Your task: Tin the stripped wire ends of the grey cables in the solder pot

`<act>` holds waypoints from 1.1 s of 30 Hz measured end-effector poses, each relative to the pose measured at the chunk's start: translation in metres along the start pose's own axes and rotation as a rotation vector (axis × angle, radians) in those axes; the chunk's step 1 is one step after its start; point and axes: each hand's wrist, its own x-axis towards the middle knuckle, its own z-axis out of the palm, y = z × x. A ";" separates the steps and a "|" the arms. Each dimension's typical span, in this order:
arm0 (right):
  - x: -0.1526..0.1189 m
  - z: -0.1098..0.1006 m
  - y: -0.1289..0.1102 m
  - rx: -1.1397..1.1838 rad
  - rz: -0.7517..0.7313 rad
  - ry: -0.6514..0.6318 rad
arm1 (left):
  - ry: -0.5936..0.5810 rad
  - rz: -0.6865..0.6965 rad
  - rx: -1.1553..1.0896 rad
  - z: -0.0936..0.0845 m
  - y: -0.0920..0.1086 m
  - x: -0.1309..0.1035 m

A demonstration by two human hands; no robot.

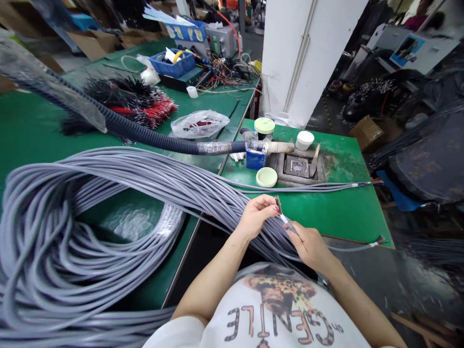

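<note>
My left hand (258,216) pinches the thin coloured wires (278,207) that fan out of a grey cable's end. The fingers of my right hand (308,244) are closed around that same grey cable (290,225), just below its white wrapped collar (283,219). A thick bundle of grey cables (203,186) runs from a big coil on the left and passes beneath both hands. Farther right, one more cable end (374,244) with bare wires lies over the table's edge.
Beyond my hands, a solder pot (297,166) with a scraper sits on the green table (337,212). A ribbed hose (155,139) ends above a blue box (255,159). Near them are a pale green dish (266,177) and a white jar (305,139).
</note>
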 end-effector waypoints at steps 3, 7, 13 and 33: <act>0.000 -0.001 0.000 -0.034 0.005 -0.013 | -0.027 0.007 0.036 -0.003 0.000 0.001; 0.004 -0.007 -0.002 0.105 0.083 0.004 | -0.003 0.016 0.075 0.002 -0.003 0.001; 0.022 -0.011 -0.005 0.315 0.174 0.190 | 0.064 0.035 0.107 0.022 -0.009 -0.004; 0.041 0.003 0.006 0.498 0.136 0.372 | 0.261 0.358 0.300 0.030 -0.028 -0.004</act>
